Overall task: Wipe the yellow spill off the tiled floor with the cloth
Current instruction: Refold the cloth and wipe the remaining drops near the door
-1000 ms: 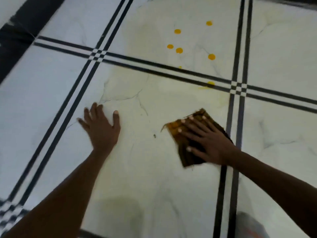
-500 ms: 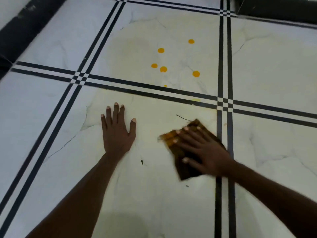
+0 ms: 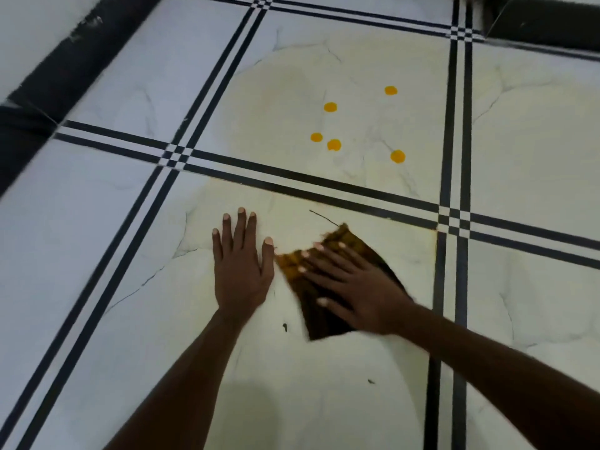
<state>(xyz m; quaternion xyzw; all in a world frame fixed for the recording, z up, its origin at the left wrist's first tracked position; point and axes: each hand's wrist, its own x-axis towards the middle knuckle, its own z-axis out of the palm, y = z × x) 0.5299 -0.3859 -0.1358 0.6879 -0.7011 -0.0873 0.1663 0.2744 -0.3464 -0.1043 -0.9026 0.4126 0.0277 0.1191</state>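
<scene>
A folded brown cloth (image 3: 319, 315), stained yellow at its left edge, lies flat on the white tiled floor (image 3: 292, 384). My right hand (image 3: 350, 280) presses down on it with straight, spread fingers. My left hand (image 3: 242, 267) rests flat on the bare tile just left of the cloth, its thumb almost touching the cloth's corner. Several round yellow drops (image 3: 334, 145) of the spill sit on the tile beyond the black stripe, well ahead of both hands. A pale yellowish smear (image 3: 285, 89) covers that far tile and the near one.
Black double stripes (image 3: 324, 183) cross the floor between tiles, one pair running down at the right (image 3: 451, 287). A dark skirting and white wall (image 3: 48, 76) stand at the far left. A dark object (image 3: 545, 21) sits at the top right. Small dark specks (image 3: 284, 327) lie near the cloth.
My right hand has slid the cloth leftward toward my left hand. The view has tilted forward, so the yellow drops now sit lower in the frame. My left hand stays flat on the tile.
</scene>
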